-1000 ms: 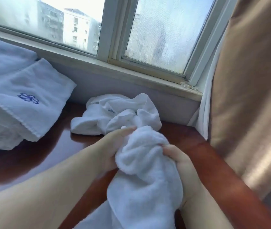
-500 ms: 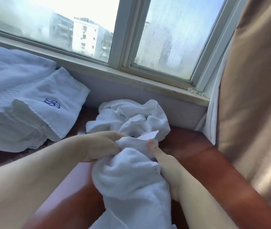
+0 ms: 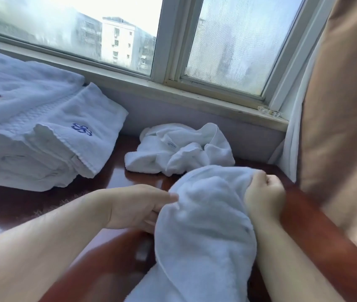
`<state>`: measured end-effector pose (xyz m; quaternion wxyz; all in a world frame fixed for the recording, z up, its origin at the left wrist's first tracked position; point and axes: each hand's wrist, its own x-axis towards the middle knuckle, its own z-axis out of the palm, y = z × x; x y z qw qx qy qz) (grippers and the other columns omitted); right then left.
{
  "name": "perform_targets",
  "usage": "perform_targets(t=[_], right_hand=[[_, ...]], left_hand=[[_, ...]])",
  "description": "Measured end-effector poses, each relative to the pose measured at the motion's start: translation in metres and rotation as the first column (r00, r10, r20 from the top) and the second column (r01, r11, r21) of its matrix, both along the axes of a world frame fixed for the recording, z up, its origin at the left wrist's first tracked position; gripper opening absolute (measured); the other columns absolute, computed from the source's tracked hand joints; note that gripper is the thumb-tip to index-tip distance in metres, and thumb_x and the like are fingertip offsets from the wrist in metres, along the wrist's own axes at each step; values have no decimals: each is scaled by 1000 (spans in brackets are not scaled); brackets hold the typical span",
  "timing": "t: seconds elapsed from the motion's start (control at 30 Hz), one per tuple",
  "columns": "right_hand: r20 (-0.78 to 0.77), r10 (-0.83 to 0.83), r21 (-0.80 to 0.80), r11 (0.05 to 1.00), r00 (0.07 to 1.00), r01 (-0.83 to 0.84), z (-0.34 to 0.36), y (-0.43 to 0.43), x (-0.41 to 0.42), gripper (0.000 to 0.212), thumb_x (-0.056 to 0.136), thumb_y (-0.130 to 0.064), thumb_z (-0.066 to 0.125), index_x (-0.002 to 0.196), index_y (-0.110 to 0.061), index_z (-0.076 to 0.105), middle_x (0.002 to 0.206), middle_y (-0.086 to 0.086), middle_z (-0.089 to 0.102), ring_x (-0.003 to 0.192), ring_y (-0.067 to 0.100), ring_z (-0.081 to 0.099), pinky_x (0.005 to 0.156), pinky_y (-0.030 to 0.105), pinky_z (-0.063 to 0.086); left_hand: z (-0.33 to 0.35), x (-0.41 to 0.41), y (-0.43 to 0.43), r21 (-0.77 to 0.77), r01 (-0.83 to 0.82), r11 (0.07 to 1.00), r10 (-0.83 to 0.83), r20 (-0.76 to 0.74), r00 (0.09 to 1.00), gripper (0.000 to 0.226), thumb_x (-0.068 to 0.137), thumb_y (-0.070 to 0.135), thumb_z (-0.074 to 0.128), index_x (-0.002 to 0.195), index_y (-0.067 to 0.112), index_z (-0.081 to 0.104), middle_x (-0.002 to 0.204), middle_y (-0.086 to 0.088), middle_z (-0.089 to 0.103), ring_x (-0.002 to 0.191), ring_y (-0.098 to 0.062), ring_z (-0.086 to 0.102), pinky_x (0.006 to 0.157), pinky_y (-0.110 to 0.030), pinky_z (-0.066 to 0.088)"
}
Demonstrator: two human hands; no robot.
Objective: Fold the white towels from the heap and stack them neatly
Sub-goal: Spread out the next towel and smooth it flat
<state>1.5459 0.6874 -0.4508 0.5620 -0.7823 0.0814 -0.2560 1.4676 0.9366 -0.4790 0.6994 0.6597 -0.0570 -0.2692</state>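
Observation:
A white towel (image 3: 203, 225) hangs bunched between my hands over the dark wooden table (image 3: 108, 177). My right hand (image 3: 264, 197) grips its upper right edge in a fist. My left hand (image 3: 138, 208) holds its left side, fingertips tucked under the cloth. Behind it a crumpled heap of white towels (image 3: 177, 149) lies against the wall under the window. At the left sits a stack of folded white towels (image 3: 42, 136); the top one bears a blue embroidered emblem.
The window sill (image 3: 195, 94) runs along the back. A tan curtain (image 3: 343, 105) with a white sheer hangs at the right, close to my right hand. A small clear object (image 3: 269, 111) sits on the sill's right end.
The towel has been drawn wider between my hands. My right hand moved right and closed into a fist on its edge; my left hand slid to its left side.

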Motion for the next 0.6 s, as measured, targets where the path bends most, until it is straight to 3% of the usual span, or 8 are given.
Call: perform_targets(t=[0.1, 0.2, 0.27, 0.33, 0.4, 0.5, 0.57, 0.6], right_hand=[[33, -183, -16, 983, 983, 183, 26, -23, 14, 24, 97, -16, 44, 88, 2, 57, 89, 20, 60, 83, 32, 49, 67, 34, 28], [-46, -229, -81, 971, 972, 225, 24, -43, 23, 31, 98, -16, 41, 104, 6, 61, 111, 29, 64, 103, 44, 57, 84, 40, 41], [-3, -349, -116, 931, 937, 346, 29, -55, 17, 37, 97, -19, 39, 111, 7, 61, 119, 31, 62, 113, 47, 55, 94, 46, 42], [61, -465, -143, 871, 883, 469, 33, -69, 15, 42, 93, -25, 38, 113, 3, 62, 124, 28, 60, 119, 47, 51, 99, 50, 40], [101, -496, -198, 840, 863, 506, 35, -73, 11, 33, 90, -25, 48, 114, -6, 62, 133, 21, 55, 126, 44, 45, 102, 51, 37], [258, -301, -382, 841, 918, 383, 27, -61, -2, 34, 83, -20, 64, 117, -13, 61, 136, 13, 52, 127, 36, 44, 103, 46, 36], [281, 46, -506, 856, 959, 108, 16, -46, -12, 29, 83, -19, 66, 112, -15, 65, 119, 4, 62, 116, 20, 55, 98, 28, 41], [192, 248, -589, 803, 950, -90, 6, -39, -17, 24, 85, -21, 66, 109, -18, 67, 111, -3, 65, 110, 6, 56, 92, 14, 40]], left_hand=[[-1, -3, -12, -44, 53, 998, -52, 31, 998, 31, 92, 21, 65, 120, 7, 70, 122, -13, 69, 107, -26, 68, 86, -32, 54], [13, 7, -23, -119, -194, 974, 199, 27, 980, 28, 96, 12, 57, 113, 25, 75, 119, -7, 73, 105, -24, 71, 76, -34, 60], [24, 19, -28, 74, -355, 932, 338, 177, 924, 27, 96, 11, 53, 104, 25, 75, 107, -7, 75, 96, -24, 74, 72, -34, 61], [40, 34, -31, 407, -533, 742, 291, 520, 803, 12, 96, 17, 54, 92, 16, 65, 95, -12, 71, 89, -32, 69, 73, -39, 57], [54, 50, -35, 519, -708, 479, 159, 742, 652, 10, 94, 27, 58, 94, 18, 62, 93, -7, 65, 88, -31, 63, 76, -42, 53], [66, 57, -55, 514, -723, 461, 150, 758, 634, 39, 91, 40, 64, 128, 32, 58, 116, 5, 64, 108, -21, 59, 92, -37, 50], [60, 50, -67, 551, -713, 433, 63, 771, 634, 48, 90, 40, 65, 135, 30, 52, 127, 5, 58, 121, -19, 49, 96, -31, 41], [54, 40, -72, 562, -708, 428, 7, 781, 624, 42, 90, 38, 63, 130, 32, 54, 125, 7, 57, 121, -17, 48, 92, -28, 38]])
